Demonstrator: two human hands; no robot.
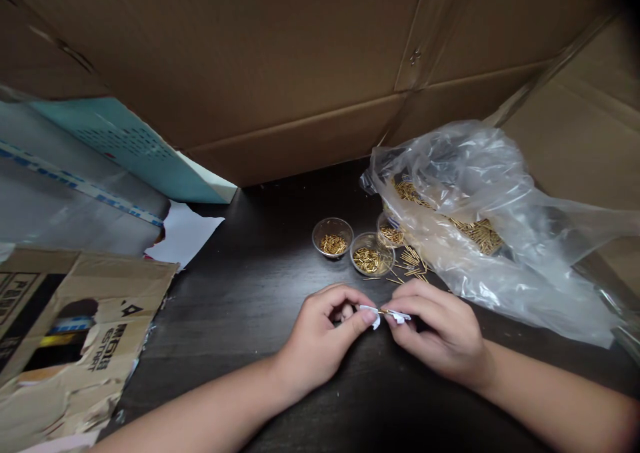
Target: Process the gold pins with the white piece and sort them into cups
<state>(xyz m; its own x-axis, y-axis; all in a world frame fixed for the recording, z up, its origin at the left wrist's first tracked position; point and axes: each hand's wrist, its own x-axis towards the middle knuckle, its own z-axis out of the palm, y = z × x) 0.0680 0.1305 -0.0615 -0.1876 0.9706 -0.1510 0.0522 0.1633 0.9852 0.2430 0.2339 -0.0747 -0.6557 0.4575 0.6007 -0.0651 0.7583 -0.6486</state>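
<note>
My left hand (325,329) is closed in a pinch on a small white scrap (369,308) that looks like paper or tape. Facing it, my right hand (440,326) pinches a second white scrap (399,317). Between the fingertips a thin brass-coloured pin (383,311) bridges the two scraps; its ends are hidden. Just beyond the hands stand three clear round cups: a left cup (320,243), a middle cup (354,256) and a back cup (380,238), each with small brass pieces inside. Loose brass pins (413,258) lie on the table beside them.
A large clear plastic bag (480,159) with many brass pins spreads over the right of the dark table (225,306). Cardboard walls (280,73) close off the back and right. At left are a torn cardboard box (135,306), a teal box (150,153) and white paper (187,233).
</note>
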